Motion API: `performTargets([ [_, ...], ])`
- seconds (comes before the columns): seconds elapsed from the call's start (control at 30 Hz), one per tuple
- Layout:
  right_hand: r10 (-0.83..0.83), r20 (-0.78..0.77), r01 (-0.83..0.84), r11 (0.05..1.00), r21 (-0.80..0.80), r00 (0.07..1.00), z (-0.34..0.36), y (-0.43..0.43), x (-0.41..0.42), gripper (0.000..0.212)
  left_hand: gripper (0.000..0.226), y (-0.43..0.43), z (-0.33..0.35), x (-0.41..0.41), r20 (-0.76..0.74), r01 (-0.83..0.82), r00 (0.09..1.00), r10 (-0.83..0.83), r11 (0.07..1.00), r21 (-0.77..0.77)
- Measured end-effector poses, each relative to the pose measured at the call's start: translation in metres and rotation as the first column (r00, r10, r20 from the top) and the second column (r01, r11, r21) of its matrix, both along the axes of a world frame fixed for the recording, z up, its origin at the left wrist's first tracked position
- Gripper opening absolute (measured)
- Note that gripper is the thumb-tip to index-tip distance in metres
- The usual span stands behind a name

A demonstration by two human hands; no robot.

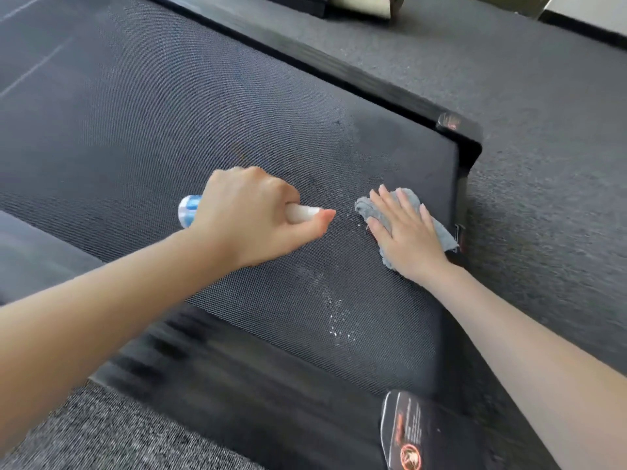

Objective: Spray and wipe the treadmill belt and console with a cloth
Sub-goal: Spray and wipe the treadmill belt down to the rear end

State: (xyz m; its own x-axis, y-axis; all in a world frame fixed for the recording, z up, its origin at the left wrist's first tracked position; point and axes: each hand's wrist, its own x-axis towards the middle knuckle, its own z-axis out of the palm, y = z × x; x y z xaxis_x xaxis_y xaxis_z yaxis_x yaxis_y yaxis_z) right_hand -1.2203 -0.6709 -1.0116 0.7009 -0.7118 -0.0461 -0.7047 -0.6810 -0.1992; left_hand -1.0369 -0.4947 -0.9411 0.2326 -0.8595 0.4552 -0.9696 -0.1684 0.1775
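Observation:
The dark textured treadmill belt (169,123) fills most of the view. My left hand (254,212) is shut on a small white spray bottle (302,212) with a blue-and-white body, held on its side, nozzle pointing right just above the belt. My right hand (403,228) lies flat, fingers spread, pressing a grey cloth (412,198) onto the belt near its rear right corner. White droplets (339,320) speckle the belt below and between the hands. The console is out of view.
The treadmill's black side rail (339,69) runs along the far edge to a corner cap (458,127). A near rail carries a warning sticker (403,432). Grey carpet (543,130) surrounds the machine. Another machine's base stands at the top.

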Motion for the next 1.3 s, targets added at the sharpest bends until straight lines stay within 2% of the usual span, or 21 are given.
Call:
performTargets([
  [0.23, 0.028, -0.019, -0.028, 1.000, 0.003, 0.999, 0.002, -0.002, -0.001, 0.054, 0.057, 0.015, -0.008, -0.038, -0.041, 0.091, 0.995, -0.093, 0.994, -0.052],
  [0.4, 0.100, -0.025, -0.100, 0.995, 0.015, 0.995, 0.001, 0.003, -0.001, 0.054, 0.064, 0.019, -0.002, -0.032, -0.074, 0.025, 0.997, -0.026, 1.000, -0.017],
  [0.47, 0.188, -0.019, -0.188, 0.982, 0.011, 0.982, 0.003, 0.019, 0.006, 0.055, 0.066, 0.018, 0.004, -0.022, -0.080, -0.030, 0.996, 0.026, 0.999, -0.041],
  [0.53, 0.369, -0.006, -0.369, 0.930, 0.002, 0.930, 0.007, 0.052, 0.017, 0.059, 0.067, 0.019, 0.012, -0.007, -0.087, -0.082, 0.993, 0.077, 0.995, -0.064],
  [0.63, 0.679, 0.007, -0.679, 0.734, 0.010, 0.734, 0.010, 0.114, 0.016, 0.056, 0.069, 0.022, 0.025, 0.016, -0.107, -0.165, 0.982, 0.155, 0.982, -0.092],
  [0.7, 0.764, 0.004, -0.764, 0.645, -0.011, 0.645, 0.008, 0.124, 0.007, 0.054, 0.068, 0.027, 0.033, 0.029, -0.120, -0.223, 0.970, 0.209, 0.968, -0.114],
  [0.73, 0.770, 0.009, -0.770, 0.638, -0.023, 0.638, 0.009, 0.114, 0.006, 0.053, 0.068, 0.030, 0.036, 0.035, -0.130, -0.246, 0.965, 0.230, 0.961, -0.125],
  [0.8, 0.687, 0.027, -0.687, 0.726, -0.001, 0.726, 0.010, 0.082, 0.014, 0.054, 0.068, 0.037, 0.040, 0.046, -0.133, -0.285, 0.954, 0.269, 0.950, -0.130],
  [0.87, 0.486, 0.052, -0.488, 0.871, 0.052, 0.873, 0.012, 0.037, 0.033, 0.055, 0.067, 0.045, 0.042, 0.053, -0.127, -0.312, 0.946, 0.298, 0.943, -0.112],
  [0.93, 0.262, 0.024, -0.262, 0.964, 0.044, 0.965, 0.010, -0.002, 0.054, 0.052, 0.067, 0.053, 0.042, 0.056, -0.127, -0.329, 0.940, 0.316, 0.939, -0.102],
  [1.0, 0.110, -0.031, -0.110, 0.994, 0.023, 0.993, 0.007, -0.020, 0.077, 0.053, 0.067, 0.058, 0.043, 0.059, -0.137, -0.348, 0.933, 0.334, 0.932, -0.096],
  [1.07, 0.076, -0.071, -0.077, 0.997, -0.006, 0.995, 0.004, -0.011, 0.101, 0.055, 0.067, 0.060, 0.046, 0.060, -0.145, -0.359, 0.928, 0.344, 0.929, -0.088],
  [1.13, 0.183, -0.058, -0.185, 0.982, -0.025, 0.981, 0.005, 0.019, 0.126, 0.055, 0.067, 0.059, 0.049, 0.060, -0.137, -0.362, 0.927, 0.349, 0.928, -0.086],
  [1.2, 0.378, -0.022, -0.378, 0.926, -0.013, 0.926, 0.009, 0.062, 0.145, 0.055, 0.067, 0.056, 0.052, 0.059, -0.116, -0.361, 0.930, 0.350, 0.929, -0.087],
  [1.3, 0.683, 0.011, -0.683, 0.730, 0.016, 0.730, 0.015, 0.130, 0.142, 0.054, 0.067, 0.049, 0.057, 0.055, -0.088, -0.345, 0.937, 0.338, 0.934, -0.094],
])
